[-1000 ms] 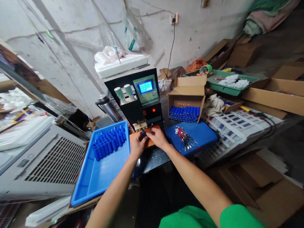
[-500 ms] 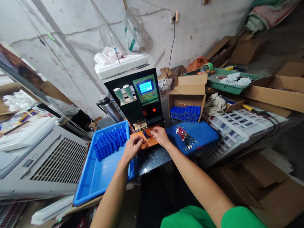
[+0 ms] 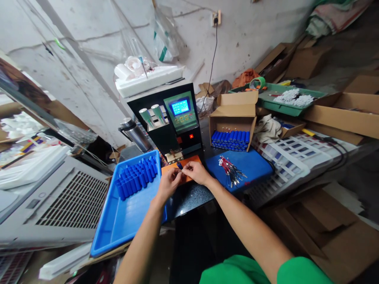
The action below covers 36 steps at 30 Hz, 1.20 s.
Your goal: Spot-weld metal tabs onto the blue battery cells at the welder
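Note:
On the orange board (image 3: 187, 178) in front of the black spot welder (image 3: 166, 140), a small blue cylindrical battery cell (image 3: 179, 165) sits below the welding tips (image 3: 173, 154). Just on the near side of that cell, my left hand (image 3: 169, 182) and my right hand (image 3: 196, 172) meet, fingertips close together. Both are closed in a pinch. Whatever lies between the fingers is too small or hidden to make out. Red wire leads (image 3: 230, 170) with metal ends lie bunched on a blue pad (image 3: 257, 167) right of my right hand.
Left of the board, a blue tray (image 3: 124, 228) holds many upright blue cells (image 3: 134, 179). An open cardboard box (image 3: 237, 111) of blue cells stands behind the pad. A steel flask (image 3: 135, 134) is beside the welder; a white plastic crate (image 3: 284, 165) lies at right.
My hands have come together at the near end of the cell, covering part of it. Before, they were apart on either side of it. The view has shifted slightly.

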Available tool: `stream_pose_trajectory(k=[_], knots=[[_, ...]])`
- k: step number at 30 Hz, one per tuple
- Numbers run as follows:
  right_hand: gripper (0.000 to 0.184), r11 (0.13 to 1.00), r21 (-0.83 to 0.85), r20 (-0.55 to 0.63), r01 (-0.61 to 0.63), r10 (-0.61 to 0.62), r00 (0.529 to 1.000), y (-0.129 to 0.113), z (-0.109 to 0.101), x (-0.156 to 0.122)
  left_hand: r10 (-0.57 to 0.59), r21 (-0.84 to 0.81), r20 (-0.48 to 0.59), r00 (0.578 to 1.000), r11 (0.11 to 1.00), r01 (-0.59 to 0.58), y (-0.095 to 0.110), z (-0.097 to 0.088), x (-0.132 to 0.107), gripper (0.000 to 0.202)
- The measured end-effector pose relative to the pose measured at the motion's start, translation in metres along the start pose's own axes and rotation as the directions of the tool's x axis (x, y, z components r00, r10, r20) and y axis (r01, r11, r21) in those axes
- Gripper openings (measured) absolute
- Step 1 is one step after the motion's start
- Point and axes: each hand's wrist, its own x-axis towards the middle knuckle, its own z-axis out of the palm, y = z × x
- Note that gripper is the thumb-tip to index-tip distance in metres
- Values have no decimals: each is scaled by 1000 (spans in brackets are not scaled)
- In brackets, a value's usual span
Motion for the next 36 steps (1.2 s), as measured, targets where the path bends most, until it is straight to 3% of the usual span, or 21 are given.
stream_pose_trajectory(k=[4,9,15,20,30,36], knots=[[18,999,39,4,0,0,1000,-3,-1,-1,67,65,-19,998,996,-65,4,0,-1,16],[20,972,232,-59,-46,62,996,-10,-5,0,154,132,-128,980,982,-137,5,-7,-4,15],[24,923,357,-24,-145,165,986,-12,-11,0,110,58,107,988,991,-117,-4,1,-4,39],[27,886,428,-40,-182,220,975,-13,-12,1,120,5,138,983,993,-122,-6,6,-6,46],[31,858,486,-129,-166,258,958,-8,-6,6,-53,-195,-7,999,980,50,0,6,2,36],[28,894,422,-150,-151,233,961,-6,-4,7,-52,-104,-58,997,993,46,0,7,10,26]])
